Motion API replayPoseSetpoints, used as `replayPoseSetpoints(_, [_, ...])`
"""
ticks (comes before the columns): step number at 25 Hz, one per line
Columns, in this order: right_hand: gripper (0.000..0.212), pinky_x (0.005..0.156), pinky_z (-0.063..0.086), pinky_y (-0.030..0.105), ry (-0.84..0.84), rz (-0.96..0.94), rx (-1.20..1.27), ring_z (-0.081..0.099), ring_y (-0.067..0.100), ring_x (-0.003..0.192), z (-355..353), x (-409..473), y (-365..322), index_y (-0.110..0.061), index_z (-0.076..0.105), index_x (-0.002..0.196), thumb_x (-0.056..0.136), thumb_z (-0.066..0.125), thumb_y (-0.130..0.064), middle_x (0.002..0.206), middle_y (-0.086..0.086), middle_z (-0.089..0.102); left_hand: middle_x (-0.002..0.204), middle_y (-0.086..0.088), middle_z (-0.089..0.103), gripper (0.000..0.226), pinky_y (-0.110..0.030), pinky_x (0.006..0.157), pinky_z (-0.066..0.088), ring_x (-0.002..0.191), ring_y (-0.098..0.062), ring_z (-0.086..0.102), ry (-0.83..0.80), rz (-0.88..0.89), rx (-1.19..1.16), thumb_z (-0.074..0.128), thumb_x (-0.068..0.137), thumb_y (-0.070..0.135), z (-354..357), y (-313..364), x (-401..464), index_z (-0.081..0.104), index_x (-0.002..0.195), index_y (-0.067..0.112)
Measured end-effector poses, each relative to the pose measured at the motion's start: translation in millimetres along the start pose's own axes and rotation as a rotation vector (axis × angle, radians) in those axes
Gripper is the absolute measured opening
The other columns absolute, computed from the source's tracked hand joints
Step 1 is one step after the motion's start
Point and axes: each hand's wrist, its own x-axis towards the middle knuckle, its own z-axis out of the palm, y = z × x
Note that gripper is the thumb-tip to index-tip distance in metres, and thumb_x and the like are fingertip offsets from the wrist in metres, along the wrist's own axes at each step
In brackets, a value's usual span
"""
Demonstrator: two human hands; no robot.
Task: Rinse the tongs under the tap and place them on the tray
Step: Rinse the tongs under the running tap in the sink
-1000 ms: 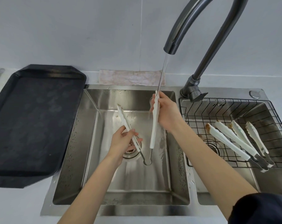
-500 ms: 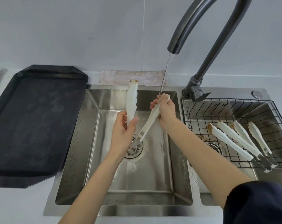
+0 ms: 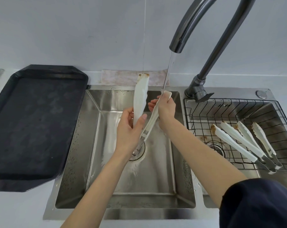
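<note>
White tongs (image 3: 140, 97) are spread wide over the left sink basin (image 3: 156, 178). My left hand (image 3: 129, 129) grips the left arm, which stands upright with a brown-stained tip. My right hand (image 3: 165, 107) grips the right arm near its tip, right under the thin water stream (image 3: 168, 71) from the dark curved tap (image 3: 205, 30). The metal hinge end hangs down near the drain. The black tray (image 3: 32, 122) lies on the counter left of the sink.
Two more pairs of white tongs (image 3: 238, 142) with stained tips lie in a black wire rack (image 3: 197, 116) over the right basin. A folded cloth (image 3: 123, 78) sits behind the sink against the wall.
The tongs swung from tips-down to tips-up: the left arm rose upright and the hinge dropped toward the drain. My right hand lifted its arm's tip into the stream.
</note>
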Motion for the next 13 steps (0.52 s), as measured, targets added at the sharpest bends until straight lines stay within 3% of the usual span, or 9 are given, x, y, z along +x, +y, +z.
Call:
replayPoseSetpoints(4, [0.034, 0.056, 0.056, 0.021, -0.115, 0.07, 0.094, 0.064, 0.015, 0.064, -2, -4, -6, -0.005, 0.049, 0.102, 0.1, 0.03, -0.034, 0.076, 0.01, 0.062, 0.082, 0.011, 0.055, 0.015, -0.016, 0.067, 0.043, 0.07, -0.006, 0.051, 0.043, -0.012, 0.013, 0.058, 0.088, 0.018, 2, -2, 2, 0.052, 0.099, 0.025])
replayPoseSetpoints(6, [0.029, 0.077, 0.055, 0.03, -0.245, 0.114, 0.169, 0.067, 0.026, 0.09, -5, -8, -6, -0.004, 0.043, 0.122, 0.1, 0.033, -0.02, 0.104, 0.019, 0.063, 0.083, 0.011, 0.056, 0.016, -0.015, 0.069, 0.044, 0.072, -0.005, 0.052, 0.09, -0.013, -0.017, 0.057, 0.088, 0.016, 1, -3, 4, 0.052, 0.101, 0.023])
replayPoseSetpoints(8, [0.035, 0.096, 0.046, 0.04, -0.358, 0.133, 0.227, 0.056, 0.034, 0.119, -10, -9, -6, -0.006, 0.036, 0.134, 0.099, 0.034, -0.007, 0.131, 0.02, 0.054, 0.088, 0.013, 0.058, 0.019, -0.016, 0.075, 0.048, 0.079, -0.002, 0.055, 0.102, 0.005, -0.044, 0.057, 0.088, 0.013, 0, -2, 7, 0.052, 0.105, 0.02])
replayPoseSetpoints(10, [0.04, 0.104, 0.039, 0.045, -0.444, 0.104, 0.251, 0.051, 0.032, 0.124, -15, -8, -10, -0.012, 0.035, 0.137, 0.098, 0.035, -0.002, 0.13, 0.01, 0.057, 0.093, 0.013, 0.061, 0.022, -0.014, 0.079, 0.049, 0.084, 0.001, 0.059, 0.086, 0.032, -0.051, 0.056, 0.089, 0.011, -2, -2, 10, 0.053, 0.109, 0.02])
replayPoseSetpoints(13, [0.029, 0.098, 0.04, 0.042, -0.493, 0.024, 0.23, 0.054, 0.023, 0.114, -20, -5, -19, -0.02, 0.048, 0.123, 0.099, 0.036, -0.009, 0.109, -0.005, 0.061, 0.094, 0.009, 0.064, 0.022, -0.004, 0.079, 0.047, 0.08, 0.012, 0.061, 0.096, 0.032, -0.056, 0.055, 0.09, 0.011, -4, -4, 12, 0.057, 0.111, 0.018])
